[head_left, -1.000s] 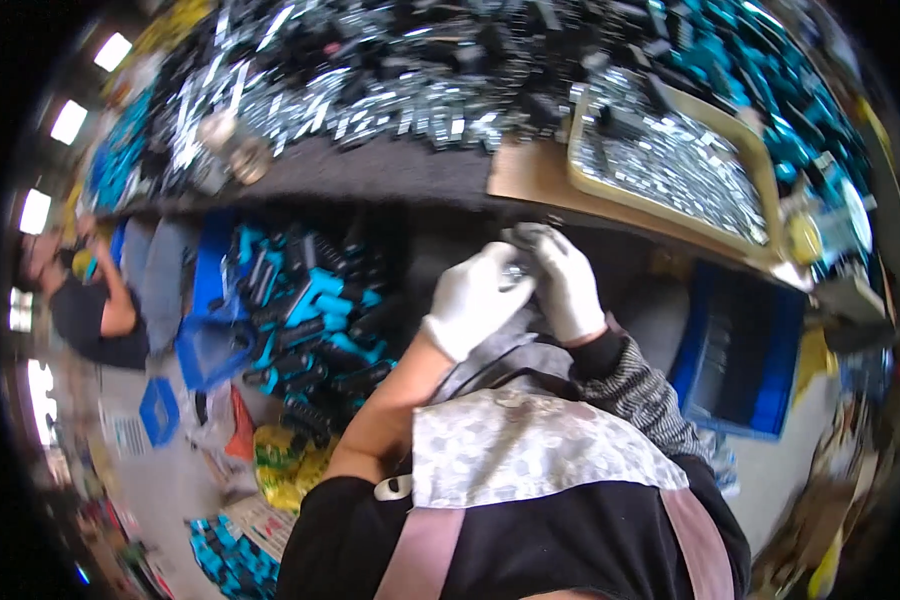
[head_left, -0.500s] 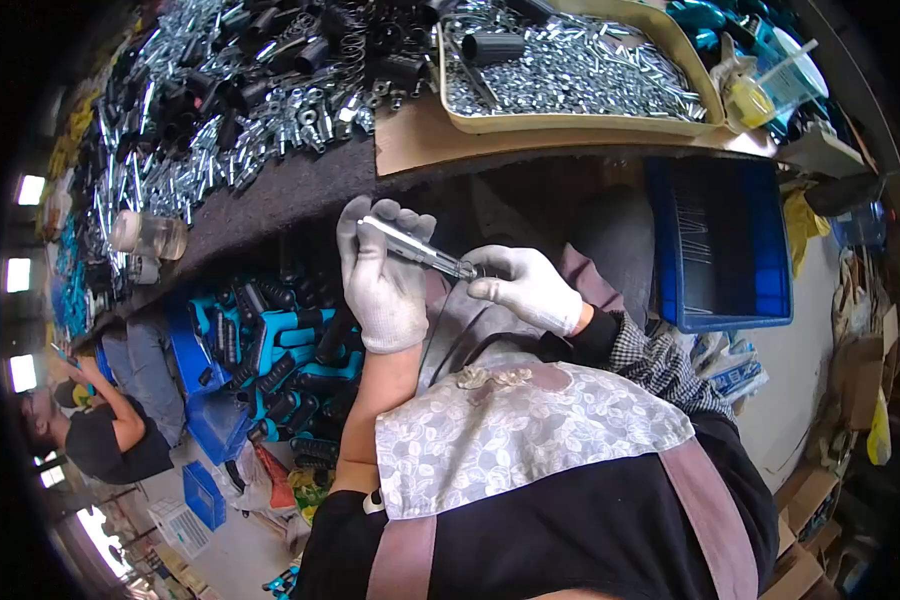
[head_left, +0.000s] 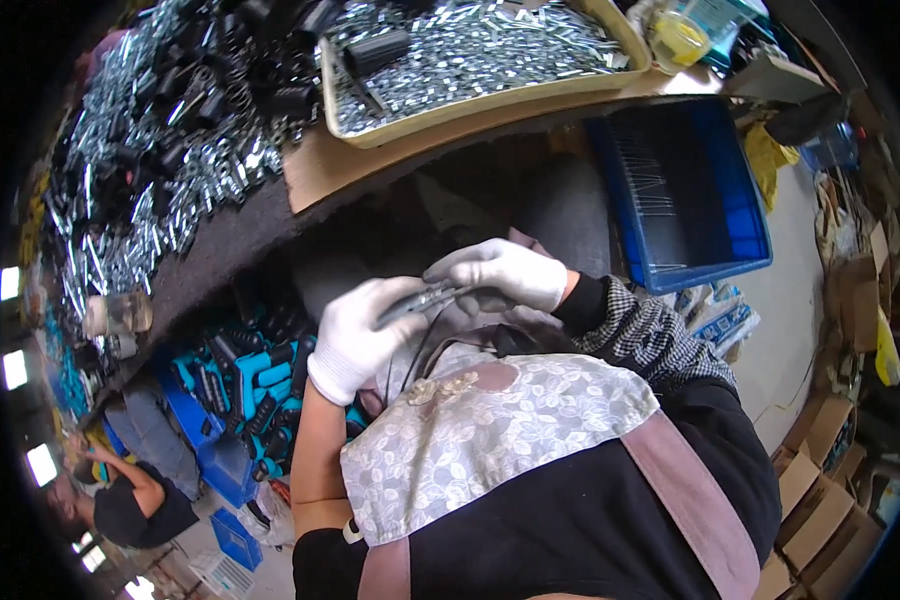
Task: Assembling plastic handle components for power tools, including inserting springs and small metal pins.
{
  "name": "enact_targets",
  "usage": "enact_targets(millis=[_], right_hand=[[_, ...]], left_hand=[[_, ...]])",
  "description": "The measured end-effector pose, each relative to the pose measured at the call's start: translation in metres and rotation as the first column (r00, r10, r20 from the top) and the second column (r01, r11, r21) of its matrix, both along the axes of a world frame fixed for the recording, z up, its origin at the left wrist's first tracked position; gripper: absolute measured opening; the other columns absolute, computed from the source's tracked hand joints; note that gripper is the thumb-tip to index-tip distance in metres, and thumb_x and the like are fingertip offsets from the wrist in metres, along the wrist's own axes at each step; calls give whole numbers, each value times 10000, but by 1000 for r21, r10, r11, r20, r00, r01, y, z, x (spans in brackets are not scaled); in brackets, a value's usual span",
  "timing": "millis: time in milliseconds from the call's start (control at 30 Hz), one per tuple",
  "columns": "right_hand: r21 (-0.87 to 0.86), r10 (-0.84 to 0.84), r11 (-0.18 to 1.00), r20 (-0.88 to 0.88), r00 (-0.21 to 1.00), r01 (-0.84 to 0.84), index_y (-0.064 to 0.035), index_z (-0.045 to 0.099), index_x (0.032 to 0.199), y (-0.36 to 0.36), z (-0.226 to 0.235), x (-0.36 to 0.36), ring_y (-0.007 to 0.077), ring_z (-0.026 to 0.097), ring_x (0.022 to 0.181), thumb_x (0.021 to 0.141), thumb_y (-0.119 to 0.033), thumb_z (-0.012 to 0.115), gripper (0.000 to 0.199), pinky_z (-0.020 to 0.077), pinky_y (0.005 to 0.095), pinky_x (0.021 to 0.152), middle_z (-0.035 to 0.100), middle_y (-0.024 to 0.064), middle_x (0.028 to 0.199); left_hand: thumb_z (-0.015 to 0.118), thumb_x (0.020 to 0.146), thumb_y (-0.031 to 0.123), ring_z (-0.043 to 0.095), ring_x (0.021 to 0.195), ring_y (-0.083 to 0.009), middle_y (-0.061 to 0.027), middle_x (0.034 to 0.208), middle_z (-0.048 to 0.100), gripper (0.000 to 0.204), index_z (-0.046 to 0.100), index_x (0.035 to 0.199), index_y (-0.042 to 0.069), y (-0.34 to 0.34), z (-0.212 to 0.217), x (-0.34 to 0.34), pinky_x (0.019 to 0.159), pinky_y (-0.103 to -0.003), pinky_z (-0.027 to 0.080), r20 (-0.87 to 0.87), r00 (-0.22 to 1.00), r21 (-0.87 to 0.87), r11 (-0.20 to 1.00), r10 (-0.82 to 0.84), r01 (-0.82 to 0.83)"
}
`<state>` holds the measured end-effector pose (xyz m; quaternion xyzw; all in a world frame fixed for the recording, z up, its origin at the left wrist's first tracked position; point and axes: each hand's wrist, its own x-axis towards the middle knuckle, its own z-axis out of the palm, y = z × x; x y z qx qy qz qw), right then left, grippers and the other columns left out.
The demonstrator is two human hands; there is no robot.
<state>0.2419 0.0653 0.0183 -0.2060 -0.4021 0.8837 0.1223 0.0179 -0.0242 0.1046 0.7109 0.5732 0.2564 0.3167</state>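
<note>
now | metal piece (head_left: 422, 297): slim, grey, shiny | gripped by both gloved hands

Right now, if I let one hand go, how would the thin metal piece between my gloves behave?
The metal piece looks slim, shiny and straight, so it is probably stiff and light. Its smooth surface may slip against the cloth gloves of the left hand and right hand. Being narrow, it could tilt or drop.
</note>
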Motion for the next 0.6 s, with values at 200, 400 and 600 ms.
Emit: enact_targets(millis=[200,400,600], right_hand=[[231,23,971,135,991,-54,58,583,1295,-10,7,4,168,648,807,934,-268,682,497,523,274,684,700,128,1003],[978,-606,191,53,793,80,-12,700,1043,90,-4,113,247,666,913,897,-256,682,285,537,352,826,687,123,1008],[654,-715,415,665,218,-633,-51,733,984,141,-137,270,400,666,953,841,-170,596,232,548,442,833,705,214,999]], left_hand=[[800,707,157,660,712,-326,-152,806,684,299,745,981,50,8,-24,31,656,-375,515,1,998,-9,998,-61,61],[768,727,52,691,739,-286,-171,833,696,233,720,945,-16,3,-30,50,682,-333,533,50,997,-28,998,56,-55],[776,717,66,686,765,-277,-177,857,696,271,707,950,-51,0,-43,47,711,-336,533,57,977,-77,977,206,-201]])
